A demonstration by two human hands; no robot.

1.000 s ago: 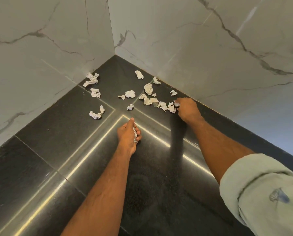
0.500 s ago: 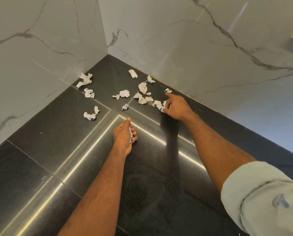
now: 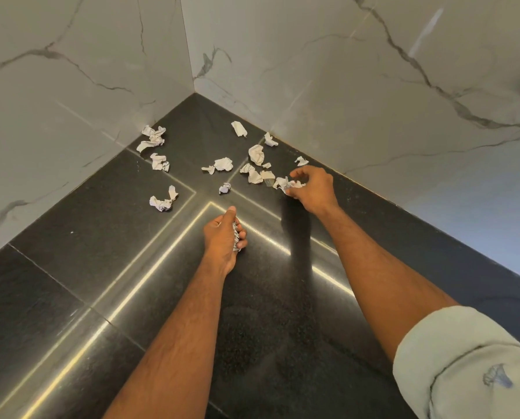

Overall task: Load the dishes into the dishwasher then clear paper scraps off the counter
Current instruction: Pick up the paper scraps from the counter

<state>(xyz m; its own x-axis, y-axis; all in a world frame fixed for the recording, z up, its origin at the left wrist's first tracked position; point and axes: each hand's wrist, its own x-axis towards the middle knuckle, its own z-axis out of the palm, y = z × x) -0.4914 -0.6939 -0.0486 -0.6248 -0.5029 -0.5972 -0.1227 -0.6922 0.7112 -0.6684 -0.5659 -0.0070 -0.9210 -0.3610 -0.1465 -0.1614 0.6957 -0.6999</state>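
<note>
Several crumpled white paper scraps lie scattered in the corner of the black stone counter (image 3: 71,243). My left hand (image 3: 224,237) rests on the counter near the middle, fingers closed around a wad of paper scraps (image 3: 236,234). My right hand (image 3: 313,189) is further back on the right, its fingertips pinching a paper scrap (image 3: 286,184) against the counter. Loose scraps lie beyond both hands: one small ball (image 3: 224,188), a pair at the left (image 3: 162,201), others near the left wall (image 3: 153,139) and the back wall (image 3: 239,128).
White marble walls (image 3: 313,71) close the corner on the left and at the back. Bright light strips reflect off the polished counter. A rolled pale green sleeve (image 3: 470,367) shows at the lower right.
My right hand lifted its fingers and now pinches a scrap at the edge of the pile. The left hand keeps its wad and has hardly moved.
</note>
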